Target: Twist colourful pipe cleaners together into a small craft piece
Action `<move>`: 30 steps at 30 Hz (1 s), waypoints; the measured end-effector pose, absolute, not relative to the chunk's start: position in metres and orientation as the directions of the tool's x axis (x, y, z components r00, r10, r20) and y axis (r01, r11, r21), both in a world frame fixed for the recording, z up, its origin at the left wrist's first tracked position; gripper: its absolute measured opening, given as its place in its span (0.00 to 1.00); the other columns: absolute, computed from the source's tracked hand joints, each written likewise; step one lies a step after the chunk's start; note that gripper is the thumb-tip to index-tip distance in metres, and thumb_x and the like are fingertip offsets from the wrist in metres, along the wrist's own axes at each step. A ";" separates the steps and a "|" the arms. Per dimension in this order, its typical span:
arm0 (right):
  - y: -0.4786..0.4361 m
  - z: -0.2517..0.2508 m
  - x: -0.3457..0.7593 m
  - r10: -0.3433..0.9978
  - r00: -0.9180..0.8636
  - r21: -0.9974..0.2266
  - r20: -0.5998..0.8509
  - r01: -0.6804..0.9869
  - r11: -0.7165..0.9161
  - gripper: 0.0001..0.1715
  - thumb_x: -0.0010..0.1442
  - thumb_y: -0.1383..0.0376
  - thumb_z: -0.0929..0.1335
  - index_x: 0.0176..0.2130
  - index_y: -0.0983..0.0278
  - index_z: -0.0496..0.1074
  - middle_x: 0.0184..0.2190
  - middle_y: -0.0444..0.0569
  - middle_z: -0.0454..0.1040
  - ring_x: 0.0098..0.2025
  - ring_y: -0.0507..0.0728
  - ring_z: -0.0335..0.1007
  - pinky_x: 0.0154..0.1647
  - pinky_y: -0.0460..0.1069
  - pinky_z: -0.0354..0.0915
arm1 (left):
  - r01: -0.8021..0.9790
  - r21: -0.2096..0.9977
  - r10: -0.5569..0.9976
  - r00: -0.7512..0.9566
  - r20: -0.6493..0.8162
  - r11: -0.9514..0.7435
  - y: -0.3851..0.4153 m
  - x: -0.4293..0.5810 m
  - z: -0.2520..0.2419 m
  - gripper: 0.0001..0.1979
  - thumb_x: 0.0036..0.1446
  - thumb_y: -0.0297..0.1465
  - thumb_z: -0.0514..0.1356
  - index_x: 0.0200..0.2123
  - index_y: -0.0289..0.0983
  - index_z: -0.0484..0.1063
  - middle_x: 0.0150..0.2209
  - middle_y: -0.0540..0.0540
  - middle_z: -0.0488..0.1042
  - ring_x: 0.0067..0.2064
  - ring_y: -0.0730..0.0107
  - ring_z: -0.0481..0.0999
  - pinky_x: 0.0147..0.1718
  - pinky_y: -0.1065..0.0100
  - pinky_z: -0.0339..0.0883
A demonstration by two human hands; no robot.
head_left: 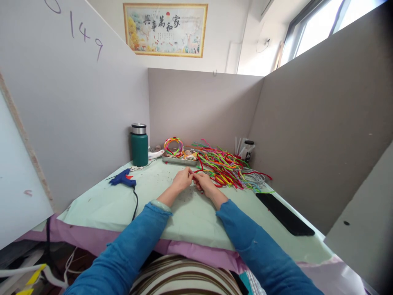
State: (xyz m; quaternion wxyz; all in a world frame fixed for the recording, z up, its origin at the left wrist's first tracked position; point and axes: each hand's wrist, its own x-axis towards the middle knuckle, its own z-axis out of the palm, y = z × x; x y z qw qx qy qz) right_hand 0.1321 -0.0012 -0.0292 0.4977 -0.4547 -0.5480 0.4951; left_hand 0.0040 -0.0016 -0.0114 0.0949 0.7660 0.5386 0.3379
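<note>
My left hand [183,178] and my right hand [205,182] meet over the middle of the table, fingertips pinched together. A red pipe cleaner [201,163] runs up from between them, its lower end hidden by my fingers. Something small and dark shows under my right hand's fingers, too small to make out. Just beyond the hands lies a heap of pipe cleaners [227,160] in red, green, yellow, orange and purple. Behind my left hand stands a metal tray [179,160] of small pieces, with a ring of coloured pipe cleaners [173,141] on top.
A blue hot glue gun [123,178] lies at the left, its black cord trailing to the table's front edge. Behind it stands a green thermos [139,147]. A black flat slab [285,214] lies at the right. A black-lidded jar [247,150] stands at the back; grey partitions [202,102] surround the table.
</note>
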 end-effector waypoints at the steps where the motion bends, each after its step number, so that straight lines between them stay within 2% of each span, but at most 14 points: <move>1: -0.001 -0.029 0.132 0.992 -0.091 -0.996 0.093 0.008 0.094 0.14 0.52 0.58 0.65 0.23 0.64 0.62 0.15 0.38 0.61 0.11 0.44 0.50 0.11 0.43 0.44 | 0.763 0.510 0.891 0.189 0.413 -0.398 -0.001 0.004 -0.012 0.10 0.57 0.32 0.51 0.39 0.36 0.68 0.31 0.45 0.75 0.32 0.70 0.71 0.31 0.72 0.59; 30: -0.001 -0.029 0.132 0.991 -0.095 -0.995 0.095 0.034 0.099 0.14 0.53 0.58 0.64 0.23 0.64 0.62 0.15 0.38 0.61 0.11 0.45 0.50 0.11 0.44 0.43 | 0.788 0.481 0.896 0.194 0.399 -0.384 -0.001 0.005 -0.012 0.10 0.57 0.32 0.50 0.39 0.37 0.68 0.32 0.44 0.76 0.33 0.69 0.72 0.33 0.71 0.60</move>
